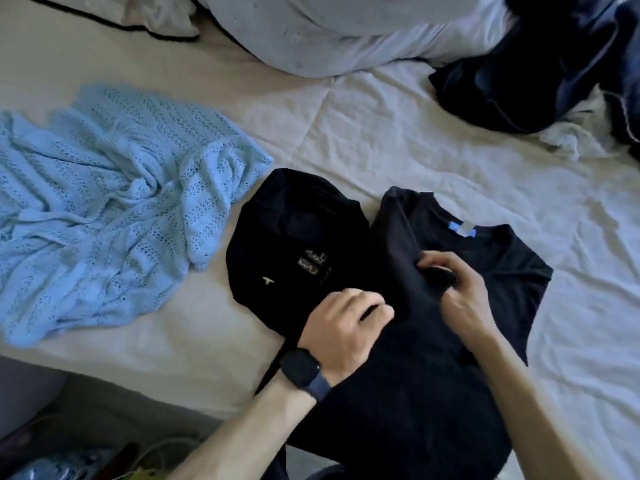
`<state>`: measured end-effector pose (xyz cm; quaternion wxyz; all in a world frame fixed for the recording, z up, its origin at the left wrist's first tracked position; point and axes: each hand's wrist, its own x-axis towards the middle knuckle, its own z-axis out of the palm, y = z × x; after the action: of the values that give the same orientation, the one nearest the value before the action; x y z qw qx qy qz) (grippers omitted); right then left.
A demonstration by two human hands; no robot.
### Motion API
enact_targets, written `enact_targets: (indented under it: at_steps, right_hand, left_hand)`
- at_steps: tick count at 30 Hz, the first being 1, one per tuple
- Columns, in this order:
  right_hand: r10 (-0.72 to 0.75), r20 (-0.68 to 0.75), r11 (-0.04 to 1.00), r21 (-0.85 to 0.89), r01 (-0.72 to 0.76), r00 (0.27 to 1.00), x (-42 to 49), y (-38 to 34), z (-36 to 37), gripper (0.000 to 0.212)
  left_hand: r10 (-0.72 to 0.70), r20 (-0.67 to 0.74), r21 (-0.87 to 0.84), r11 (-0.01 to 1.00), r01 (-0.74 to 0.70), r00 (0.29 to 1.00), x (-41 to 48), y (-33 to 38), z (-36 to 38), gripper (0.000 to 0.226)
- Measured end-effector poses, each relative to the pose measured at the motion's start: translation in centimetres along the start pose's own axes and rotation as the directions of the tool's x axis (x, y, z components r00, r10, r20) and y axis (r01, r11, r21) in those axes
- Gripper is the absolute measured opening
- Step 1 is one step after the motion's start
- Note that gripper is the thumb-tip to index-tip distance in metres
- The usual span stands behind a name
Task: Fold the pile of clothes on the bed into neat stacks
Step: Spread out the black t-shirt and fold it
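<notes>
Head view: two hands (349,315) (457,289) pinch one dark shirt (433,393) (one folded shirt (294,244) alongside).

We had the knit garment (114,202) on the left of the bed (415,140), with the folded garment (294,237) just right of it. The T-shirt (433,358) lay right of that, edges touching, draped over the near edge. Left hand (346,320) and right hand (453,289) were on the T-shirt. Clothes pile (536,74) sat far right at the back, pillows (329,32) behind.

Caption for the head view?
Left hand and right hand grip a dark T-shirt on the bed, beside a folded black garment and blue knit.
</notes>
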<state>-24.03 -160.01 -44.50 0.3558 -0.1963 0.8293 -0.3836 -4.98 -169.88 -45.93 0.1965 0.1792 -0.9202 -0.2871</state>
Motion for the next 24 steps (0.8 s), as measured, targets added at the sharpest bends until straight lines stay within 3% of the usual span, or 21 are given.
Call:
enact_targets:
  at_steps: [1,2,4,7,10,12,14,16,18,20,22,24]
  right_hand:
    - [0.099,0.063,0.989,-0.120,-0.091,0.993,-0.7,2.2,-1.0,0.050]
    - [0.201,0.106,0.954,-0.246,-0.170,0.974,-1.1,4.1,-1.7,0.051]
    - [0.316,0.071,0.898,-0.344,-0.274,0.946,-1.1,6.7,-2.6,0.042]
    - [0.294,-0.049,0.926,-0.232,-0.297,0.954,1.3,6.8,-2.0,0.024]
    - [0.316,-0.030,0.946,-0.071,-0.317,0.948,5.0,5.1,-0.6,0.055]
    - [0.348,0.019,0.932,-0.118,-0.344,0.937,7.4,4.0,0.0,0.063]
    - [0.356,0.066,0.926,-0.161,-0.342,0.932,9.5,3.4,0.4,0.049]
    - [0.333,0.095,0.943,-0.018,-0.333,0.938,10.9,2.6,0.8,0.033]
    - [0.296,0.125,0.925,0.211,-0.317,0.947,11.9,1.3,1.4,0.030]
    - [0.254,0.143,0.898,0.332,-0.288,0.957,12.8,0.3,2.5,0.029]
    - [0.238,0.138,0.917,0.293,-0.269,0.961,13.6,0.1,3.6,0.028]
    - [0.262,0.162,0.950,0.130,-0.284,0.951,13.8,0.2,3.8,0.033]
  left_hand:
    - [0.058,0.209,0.027,0.998,-0.065,0.976,-0.8,1.0,0.9,0.035]
    - [0.075,0.421,0.053,0.993,-0.107,0.904,-1.6,1.7,1.7,0.046]
    - [0.047,0.636,0.074,0.990,-0.122,0.770,-2.8,2.1,2.9,0.062]
    - [-0.138,0.564,0.256,0.966,-0.013,0.814,-2.6,0.8,3.5,0.076]
    - [-0.345,0.441,0.417,0.896,0.151,0.828,-1.5,-1.0,3.2,0.081]
    - [-0.393,0.403,0.478,0.861,0.176,0.826,-0.9,-2.4,2.9,0.071]
    - [-0.419,0.380,0.475,0.853,0.214,0.824,-0.3,-3.5,2.4,0.049]
    - [-0.524,0.377,0.400,0.836,0.376,0.764,-0.5,-4.7,1.8,0.033]
    - [-0.648,0.379,0.268,0.760,0.592,0.661,-0.9,-6.0,1.4,0.027]
    - [-0.698,0.390,0.194,0.700,0.687,0.601,-1.5,-6.9,1.0,0.026]
    - [-0.714,0.431,0.179,0.667,0.723,0.552,-1.6,-7.3,1.0,0.027]
    - [-0.730,0.454,0.170,0.634,0.754,0.511,-1.1,-7.2,1.1,0.028]
